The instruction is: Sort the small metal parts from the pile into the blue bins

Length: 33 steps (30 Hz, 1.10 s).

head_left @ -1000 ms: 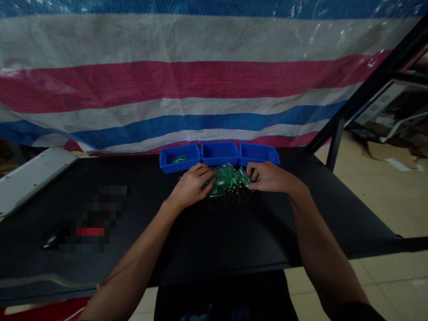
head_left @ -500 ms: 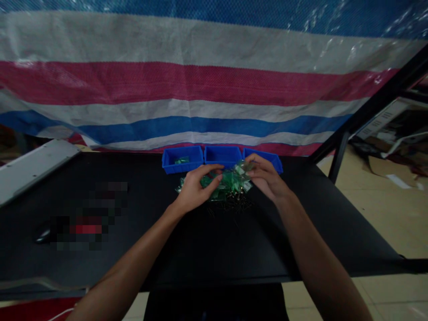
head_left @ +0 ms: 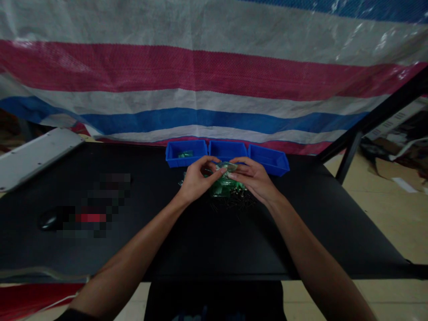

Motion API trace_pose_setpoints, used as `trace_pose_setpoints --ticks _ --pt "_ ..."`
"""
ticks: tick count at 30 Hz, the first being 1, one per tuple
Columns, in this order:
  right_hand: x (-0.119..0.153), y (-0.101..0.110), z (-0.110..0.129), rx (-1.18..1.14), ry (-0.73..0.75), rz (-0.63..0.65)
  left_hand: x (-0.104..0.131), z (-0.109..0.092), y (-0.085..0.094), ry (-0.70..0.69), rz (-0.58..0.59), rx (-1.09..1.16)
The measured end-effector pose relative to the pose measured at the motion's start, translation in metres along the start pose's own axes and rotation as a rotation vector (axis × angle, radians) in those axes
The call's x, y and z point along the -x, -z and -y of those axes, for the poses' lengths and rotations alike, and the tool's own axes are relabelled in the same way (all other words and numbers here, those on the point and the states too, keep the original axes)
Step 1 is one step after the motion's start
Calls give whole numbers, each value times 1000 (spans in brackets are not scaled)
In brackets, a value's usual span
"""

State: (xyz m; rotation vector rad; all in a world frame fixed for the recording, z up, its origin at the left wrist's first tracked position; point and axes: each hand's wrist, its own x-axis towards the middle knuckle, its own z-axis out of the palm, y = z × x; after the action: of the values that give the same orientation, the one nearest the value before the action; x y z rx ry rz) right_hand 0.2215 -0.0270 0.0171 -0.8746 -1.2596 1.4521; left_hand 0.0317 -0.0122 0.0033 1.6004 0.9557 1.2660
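Observation:
My left hand (head_left: 196, 179) and my right hand (head_left: 256, 178) meet over the middle of the black table. Between their fingertips is a small clear plastic bag (head_left: 228, 166), pinched from both sides; its contents are too blurred to make out. Beneath it lies a heap of green-tinted plastic bags (head_left: 220, 189), partly covered by my fingers. Loose dark screws (head_left: 239, 199), thin and with shiny heads, are scattered at the near right side of the heap.
Behind my hands stand three blue bins in a row: a left bin (head_left: 186, 163) with a green bag inside, a middle bin (head_left: 228, 146) and a right bin (head_left: 268, 159). A black mouse (head_left: 48, 220) and a white panel (head_left: 40, 156) lie left. A striped tarp (head_left: 200, 67) hangs behind.
My right hand has moved left with the clear bag, and my left hand has closed on its other side. The view has shifted slightly, uncovering the right bin.

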Motion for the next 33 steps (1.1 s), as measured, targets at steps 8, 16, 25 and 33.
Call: trace_pose_setpoints --ticks 8,16,25,33 --pt "-1 4 -4 158 128 -104 -1 -6 7 193 161 233" --pt "-1 15 2 636 365 -249 -16 2 49 -344 -364 -559" --pt "9 37 11 1214 295 72 -18 22 58 -493 -260 -955" --pt "11 35 11 1266 274 158 -8 4 28 -638 -10 -936"
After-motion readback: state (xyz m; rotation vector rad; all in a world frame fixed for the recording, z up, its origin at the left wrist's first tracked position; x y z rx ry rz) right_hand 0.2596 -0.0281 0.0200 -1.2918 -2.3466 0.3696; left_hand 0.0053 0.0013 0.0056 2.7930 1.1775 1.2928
